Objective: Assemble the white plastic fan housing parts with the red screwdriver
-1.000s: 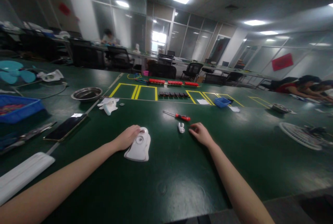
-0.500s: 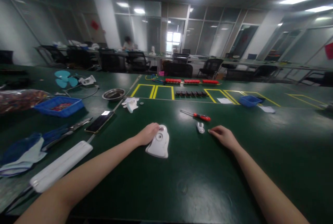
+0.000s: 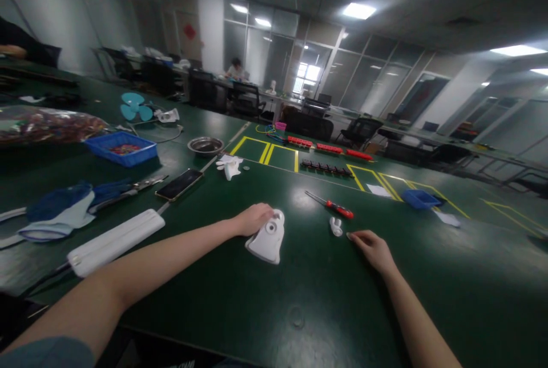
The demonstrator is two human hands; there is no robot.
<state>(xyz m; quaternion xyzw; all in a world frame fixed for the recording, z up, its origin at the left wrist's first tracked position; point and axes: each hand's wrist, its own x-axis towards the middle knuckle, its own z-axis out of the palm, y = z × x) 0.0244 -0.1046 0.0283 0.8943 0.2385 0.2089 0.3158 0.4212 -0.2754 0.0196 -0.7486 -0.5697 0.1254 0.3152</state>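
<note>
Near the middle of the tabletop [image 3: 214, 305] we've got the white bell-shaped part [image 3: 268, 241], narrow end at about 1 o'clock, round recess near that end. Clock calls below are from that part unless noted. Left hand [image 3: 256, 218] is on its 10 o'clock edge, fingers closed on it. Right hand [image 3: 374, 248] is at 3 o'clock, low at the tabletop, thumb and fingers nearly together; we can't tell if anything small is pinched there. Small white two-pronged part [image 3: 336, 227] lies just beside those fingertips, at their 10 o'clock, apart from them. Screwdriver [image 3: 331, 205] lies at 2 o'clock, red-and-black handle, tip aimed at 10. Farther out we see a black row of parts [image 3: 326, 168] and red strips [image 3: 299, 141] at 1 o'clock, metal bowl [image 3: 205, 146] at 11, phone [image 3: 180, 184] and blue tray [image 3: 143, 157] with small reddish bits at 10, long white bar [image 3: 115, 242] with a dark cable [image 3: 45, 279] at 9, second blue tray [image 3: 422, 202] between 2 and 3.
</note>
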